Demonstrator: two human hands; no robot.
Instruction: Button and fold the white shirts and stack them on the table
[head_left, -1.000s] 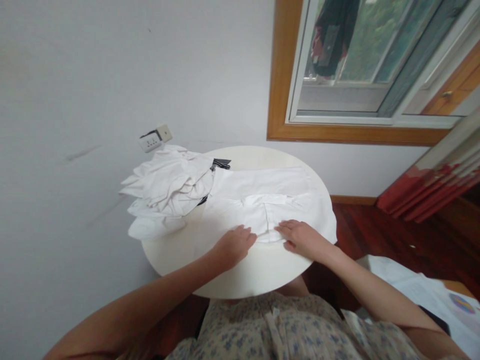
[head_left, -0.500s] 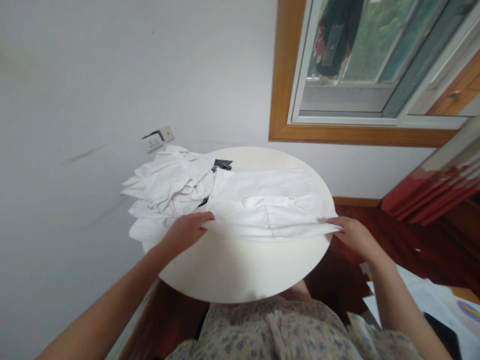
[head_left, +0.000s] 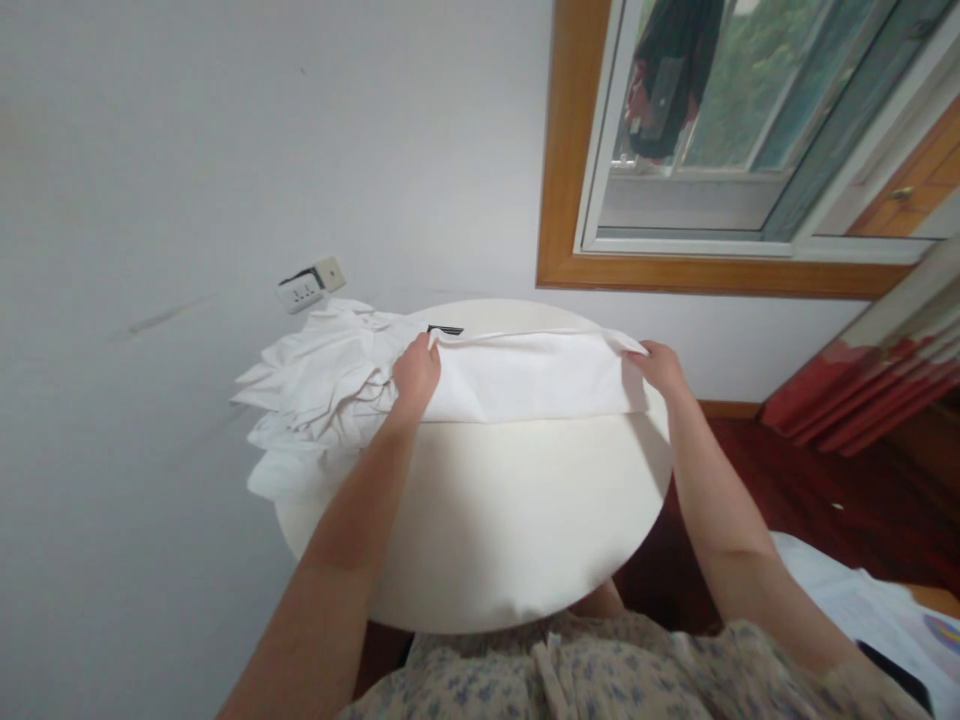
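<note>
A white garment (head_left: pixel 532 378), folded into a long band, lies across the back half of a round white table (head_left: pixel 517 510). At its far left corner my left hand (head_left: pixel 417 372) pinches the edge of the cloth. My right hand (head_left: pixel 661 366) grips the far right corner, with the edge raised a little between the two hands. Just behind the left corner a black striped strip (head_left: pixel 446 330) shows. What exact kind of garment this is, I cannot tell.
Crumpled white clothes (head_left: pixel 322 370) are heaped at the table's left, against the wall by a socket (head_left: pixel 301 292). A wood-framed window (head_left: pixel 559 200) is behind. Papers (head_left: pixel 840 590) and a dark flat object (head_left: pixel 892 672) lie at lower right; a red and white curtain (head_left: pixel 862 390) hangs right.
Both hands have carried the garment's near edge away from me to its far side, folding it over into a narrower band. The seam that showed before is now covered.
</note>
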